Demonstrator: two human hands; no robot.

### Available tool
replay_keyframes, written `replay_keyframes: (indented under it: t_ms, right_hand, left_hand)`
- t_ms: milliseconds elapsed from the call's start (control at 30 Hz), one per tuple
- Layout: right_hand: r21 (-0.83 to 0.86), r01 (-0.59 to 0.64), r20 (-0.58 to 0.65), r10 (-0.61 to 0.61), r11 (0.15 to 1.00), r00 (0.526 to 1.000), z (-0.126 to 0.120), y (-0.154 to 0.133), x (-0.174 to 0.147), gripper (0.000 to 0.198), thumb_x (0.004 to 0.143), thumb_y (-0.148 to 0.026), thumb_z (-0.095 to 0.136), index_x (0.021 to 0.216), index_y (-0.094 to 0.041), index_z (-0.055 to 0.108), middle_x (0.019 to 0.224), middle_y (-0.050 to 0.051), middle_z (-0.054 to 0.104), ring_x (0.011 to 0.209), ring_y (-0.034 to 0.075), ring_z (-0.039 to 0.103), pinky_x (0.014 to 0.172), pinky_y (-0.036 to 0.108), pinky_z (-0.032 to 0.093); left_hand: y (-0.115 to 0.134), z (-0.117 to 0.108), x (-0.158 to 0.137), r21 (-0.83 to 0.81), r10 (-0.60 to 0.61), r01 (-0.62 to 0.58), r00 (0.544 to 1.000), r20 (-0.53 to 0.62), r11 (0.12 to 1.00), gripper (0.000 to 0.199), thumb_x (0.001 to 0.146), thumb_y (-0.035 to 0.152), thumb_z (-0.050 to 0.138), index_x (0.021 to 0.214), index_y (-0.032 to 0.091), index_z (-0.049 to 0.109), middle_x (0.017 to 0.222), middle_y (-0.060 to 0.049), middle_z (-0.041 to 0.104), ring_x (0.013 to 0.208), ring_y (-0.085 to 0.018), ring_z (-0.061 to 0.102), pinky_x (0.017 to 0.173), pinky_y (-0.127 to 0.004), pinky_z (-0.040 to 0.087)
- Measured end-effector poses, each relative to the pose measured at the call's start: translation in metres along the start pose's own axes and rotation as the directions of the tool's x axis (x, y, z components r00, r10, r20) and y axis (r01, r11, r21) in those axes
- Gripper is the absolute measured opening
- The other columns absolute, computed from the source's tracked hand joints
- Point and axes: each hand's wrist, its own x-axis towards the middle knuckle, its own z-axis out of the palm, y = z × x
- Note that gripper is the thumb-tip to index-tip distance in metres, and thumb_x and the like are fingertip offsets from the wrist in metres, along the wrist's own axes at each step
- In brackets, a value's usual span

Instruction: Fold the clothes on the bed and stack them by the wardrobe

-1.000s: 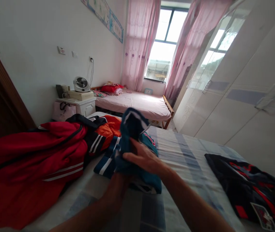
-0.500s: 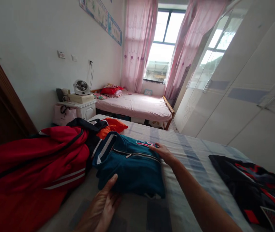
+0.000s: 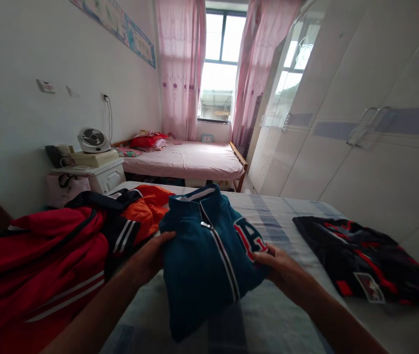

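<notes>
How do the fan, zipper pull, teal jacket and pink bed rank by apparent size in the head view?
Largest to smallest:
1. Teal jacket, helped by its nearness
2. Pink bed
3. Fan
4. Zipper pull

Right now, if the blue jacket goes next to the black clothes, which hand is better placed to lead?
Probably the right hand: it holds the blue jacket by the letter A, on the side facing the black clothes. The left hand grips the opposite side, nearer the red clothes.

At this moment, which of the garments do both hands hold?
The teal zip-up top with the letter A: the left hand and right hand grip its sides. The red garment, orange garment and black garment are in neither hand.
</notes>
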Motion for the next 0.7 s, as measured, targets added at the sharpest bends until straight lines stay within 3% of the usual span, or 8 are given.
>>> replay_keyframes:
  t_ms: [67,167,300,433,533,700]
  right_hand:
    - [-0.034,-0.087,-0.006,0.087,0.996,0.996,-0.014,0.020,-0.009,0.036,0.073,-0.033,0.069,0.102,-0.015,0.062,0.093,0.006,0.069,0.082,0.017,0.066,0.073,0.027,0.051]
    - [-0.038,-0.101,-0.075,0.098,0.994,0.992,-0.027,0.034,-0.006,0.037,0.074,-0.037,0.068,0.105,-0.018,0.061,0.102,0.006,0.068,0.094,0.017,0.065,0.079,0.026,0.049]
    - [0.014,-0.044,-0.056,0.045,0.999,0.997,-0.025,0.027,0.021,0.035,0.073,-0.036,0.071,0.098,-0.013,0.063,0.092,0.006,0.070,0.084,0.017,0.067,0.079,0.029,0.051]
    - [0.144,-0.201,0.052,0.195,0.969,0.979,-0.014,0.019,0.056,0.022,0.080,-0.032,0.063,0.083,-0.010,0.063,0.072,0.003,0.069,0.067,0.014,0.066,0.072,0.028,0.053]
    - [0.176,-0.317,0.083,0.307,0.932,0.948,-0.007,0.018,0.078,0.024,0.085,-0.035,0.057,0.082,-0.012,0.063,0.068,0.001,0.069,0.063,0.012,0.065,0.071,0.028,0.054]
    - [0.151,-0.400,0.112,0.386,0.904,0.915,0.001,0.021,0.092,0.012,0.081,-0.020,0.059,0.083,-0.010,0.063,0.062,0.002,0.067,0.058,0.014,0.065,0.068,0.029,0.055]
  left_hand:
    - [-0.010,0.001,0.012,0.081,-0.011,0.014,0.999,-0.033,0.997,0.040,0.077,0.031,0.065,0.112,0.012,0.059,0.108,-0.015,0.068,0.085,-0.024,0.069,0.070,-0.032,0.056]
    - [-0.026,0.001,0.024,0.182,0.117,-0.097,0.988,-0.105,0.979,0.059,0.071,0.037,0.072,0.123,0.017,0.051,0.112,-0.014,0.067,0.087,-0.023,0.069,0.072,-0.029,0.055]
    - [-0.040,-0.005,0.033,0.289,0.242,-0.190,0.957,-0.158,0.938,0.087,0.062,0.030,0.081,0.137,0.021,0.036,0.105,-0.013,0.069,0.085,-0.023,0.069,0.079,-0.033,0.054]
    - [-0.047,-0.020,0.044,0.323,0.241,-0.172,0.952,-0.187,0.931,0.086,0.068,0.021,0.076,0.141,0.026,0.031,0.100,-0.009,0.069,0.078,-0.023,0.070,0.072,-0.033,0.056]
    - [-0.048,-0.029,0.054,0.305,0.207,-0.136,0.955,-0.212,0.942,0.081,0.071,0.018,0.070,0.141,0.030,0.031,0.098,-0.006,0.068,0.075,-0.022,0.069,0.067,-0.033,0.057]
    - [-0.045,-0.035,0.053,0.284,0.150,-0.092,0.970,-0.192,0.954,0.081,0.071,0.026,0.070,0.140,0.038,0.030,0.113,-0.006,0.064,0.086,-0.026,0.069,0.072,-0.037,0.058]
